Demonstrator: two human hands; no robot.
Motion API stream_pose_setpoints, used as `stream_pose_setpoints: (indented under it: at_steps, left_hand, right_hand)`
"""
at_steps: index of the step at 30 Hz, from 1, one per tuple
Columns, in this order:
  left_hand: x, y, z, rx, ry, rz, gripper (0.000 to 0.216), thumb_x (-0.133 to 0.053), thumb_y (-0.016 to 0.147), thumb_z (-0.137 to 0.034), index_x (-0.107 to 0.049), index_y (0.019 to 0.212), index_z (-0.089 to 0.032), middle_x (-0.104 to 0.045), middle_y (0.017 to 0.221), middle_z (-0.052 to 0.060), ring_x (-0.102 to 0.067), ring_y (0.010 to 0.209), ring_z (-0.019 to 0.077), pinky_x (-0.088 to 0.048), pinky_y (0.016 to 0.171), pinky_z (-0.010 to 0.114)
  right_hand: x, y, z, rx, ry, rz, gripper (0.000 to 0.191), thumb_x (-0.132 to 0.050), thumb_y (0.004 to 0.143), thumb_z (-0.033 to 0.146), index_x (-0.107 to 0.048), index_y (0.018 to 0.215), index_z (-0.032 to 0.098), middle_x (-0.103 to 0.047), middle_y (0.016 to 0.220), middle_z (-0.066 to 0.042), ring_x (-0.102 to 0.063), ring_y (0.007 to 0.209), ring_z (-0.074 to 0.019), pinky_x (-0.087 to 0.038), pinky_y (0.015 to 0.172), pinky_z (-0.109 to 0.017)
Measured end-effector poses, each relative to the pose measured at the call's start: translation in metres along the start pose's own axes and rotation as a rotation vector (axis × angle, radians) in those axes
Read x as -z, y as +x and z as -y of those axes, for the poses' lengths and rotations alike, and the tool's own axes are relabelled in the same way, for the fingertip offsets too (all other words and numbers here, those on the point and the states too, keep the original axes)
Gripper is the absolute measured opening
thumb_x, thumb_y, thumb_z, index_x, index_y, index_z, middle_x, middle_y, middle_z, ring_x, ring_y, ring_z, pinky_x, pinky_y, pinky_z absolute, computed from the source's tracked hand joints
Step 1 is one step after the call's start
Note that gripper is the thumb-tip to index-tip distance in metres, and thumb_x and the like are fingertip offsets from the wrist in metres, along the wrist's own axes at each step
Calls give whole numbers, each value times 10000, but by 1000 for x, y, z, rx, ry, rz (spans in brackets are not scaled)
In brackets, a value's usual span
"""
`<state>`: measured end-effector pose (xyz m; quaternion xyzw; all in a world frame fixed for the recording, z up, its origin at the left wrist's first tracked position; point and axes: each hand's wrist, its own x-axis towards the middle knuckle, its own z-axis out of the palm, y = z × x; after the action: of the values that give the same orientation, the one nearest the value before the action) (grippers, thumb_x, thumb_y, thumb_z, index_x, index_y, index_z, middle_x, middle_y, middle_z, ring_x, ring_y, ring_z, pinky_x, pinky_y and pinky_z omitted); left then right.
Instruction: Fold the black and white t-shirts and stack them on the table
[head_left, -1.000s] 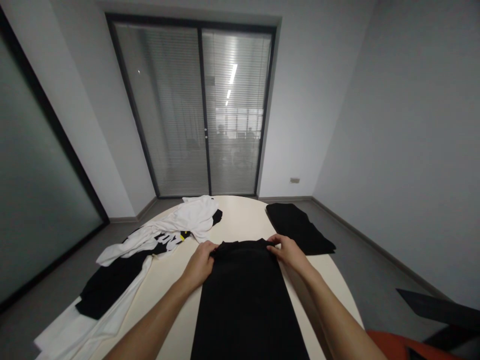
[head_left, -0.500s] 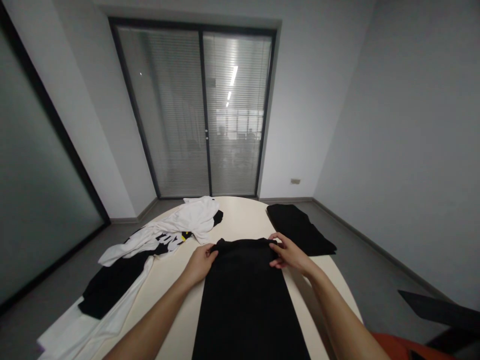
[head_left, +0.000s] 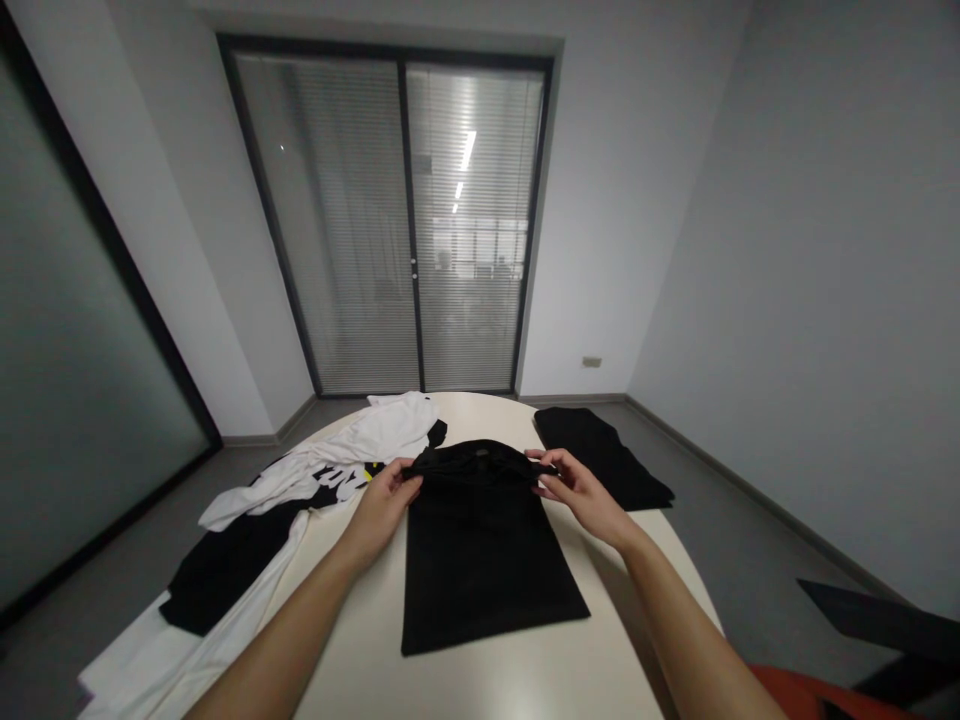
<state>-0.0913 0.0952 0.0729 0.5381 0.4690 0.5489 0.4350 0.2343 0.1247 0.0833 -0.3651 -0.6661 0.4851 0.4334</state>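
A black shirt (head_left: 480, 560) lies folded into a rectangle on the table in front of me, with what looks like a curved neckline and a small tag at its far end. My left hand (head_left: 386, 500) pinches its far left corner between thumb and fingers. At the far right corner, my right hand (head_left: 574, 490) grips the cloth the same way. The far edge between both hands is bunched and slightly raised. The near edge of the shirt lies flat on the tabletop.
A folded black garment (head_left: 600, 460) rests at the table's (head_left: 480, 405) far right. Along the left side lies a loose heap of white and black clothes (head_left: 360, 440), partly over the edge. An orange chair (head_left: 795, 690) stands at lower right. Glass doors (head_left: 405, 220) are beyond.
The near part of the black shirt has been drawn up away from me, so its near edge now shows on the table. Both hands moved slightly farther and left, still gripping the far corners.
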Motion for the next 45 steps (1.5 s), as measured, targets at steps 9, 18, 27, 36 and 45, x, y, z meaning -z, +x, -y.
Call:
stream_pose_setpoints:
  at_steps: [9, 18, 27, 36, 45]
  left_hand:
    - [22, -11, 3, -68, 58, 283, 306, -730, 786, -434, -646, 935, -181, -662, 913, 43, -608, 883, 209, -475, 828, 317]
    - [28, -5, 11, -146, 133, 403, 274, -733, 718, -389, -637, 877, -187, -696, 1078, 115, -601, 1134, 320, -423, 1012, 413]
    - [33, -18, -10, -100, 436, 737, 214, -633, 614, -105, -514, 735, -235, -696, 1088, 41, -487, 1337, 288, -365, 1097, 429]
    - [26, -28, -3, -29, 707, 717, 544, -711, 592, -109, -649, 1110, -263, -552, 1361, 92, -280, 1474, 325, -308, 1154, 466]
    - [23, -19, 10, -203, 653, 646, 271, -649, 764, -152, -588, 1019, -221, -640, 1206, 53, -448, 1376, 275, -313, 1158, 420]
  right_hand:
    - [12, -13, 15, -79, 70, 259, 303, -748, 770, 372, -496, 836, 218, -461, 1516, -118, -484, 1345, -306, -467, 1022, -477]
    - [12, -10, 9, -62, -37, 405, 223, -714, 672, 245, -501, 729, 211, -554, 1434, -121, -470, 1359, -304, -403, 1044, -447]
    - [15, -17, 15, -238, -154, 581, 184, -764, 662, 222, -605, 745, 184, -455, 1516, -128, -528, 1304, -296, -424, 1040, -400]
    - [8, -20, 9, -238, -312, 553, 680, -872, 574, 331, -631, 1206, 267, -508, 1455, -83, -453, 1362, -285, -358, 1121, -405]
    - [7, -7, -19, -150, -401, 500, 490, -842, 628, 322, -716, 1095, 240, -398, 1526, -87, -490, 1296, -285, -406, 1059, -394]
